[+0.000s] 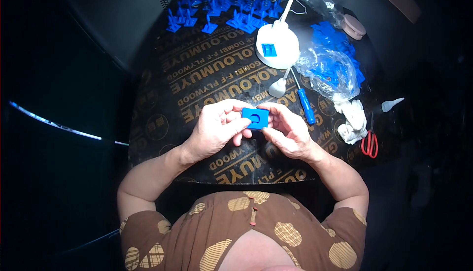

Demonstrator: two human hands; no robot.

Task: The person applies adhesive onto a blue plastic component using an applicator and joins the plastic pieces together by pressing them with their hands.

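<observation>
In the head view, the left hand and the right hand share 1 grip, closed on a small blue rectangular plastic plate with a round recess in its face. The plate sits between the fingertips, raised over the near part of the desk. The step in hand looks like handling or checking this 1 piece; the next move would call for a steady pinch on its edges, leaving the recess clear.

The desk has a black top with repeated gold print. Just beyond the grip stands a round white lamp base bearing 1 blue plastic piece. Right of the grip lie a blue-handled screwdriver, a crumpled white cloth and red-handled scissors. Farther right and beyond is a clear plastic bag among loose blue parts. At the far edge are blue stands; dark coil springs rise there, though how they attach is hard to tell. The room around is dark, with 1 bright strip left of the grip.
</observation>
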